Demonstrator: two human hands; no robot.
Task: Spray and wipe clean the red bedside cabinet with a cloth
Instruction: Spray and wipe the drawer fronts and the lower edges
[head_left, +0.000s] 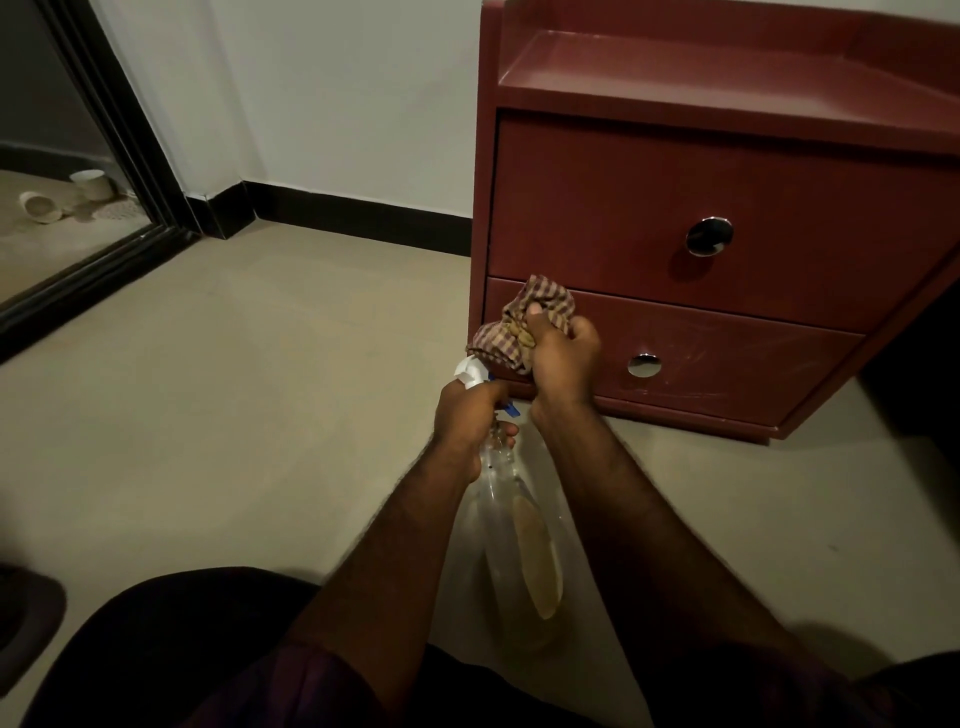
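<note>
The right grip (563, 361) is clamped round a bunched checked cloth (543, 304), held at the lower drawer (727, 358) of the red bedside cabinet (649, 197). Just beside it, the left grip (467, 415) is curled round a clear spray bottle's (511, 519) neck.

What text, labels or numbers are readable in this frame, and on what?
No readable text anywhere.
On the clear plastic spray bottle: a tan label-like patch, too blurred to read.
On the red wooden bedside cabinet: no print visible.
On the checked cloth: pattern only.
</note>
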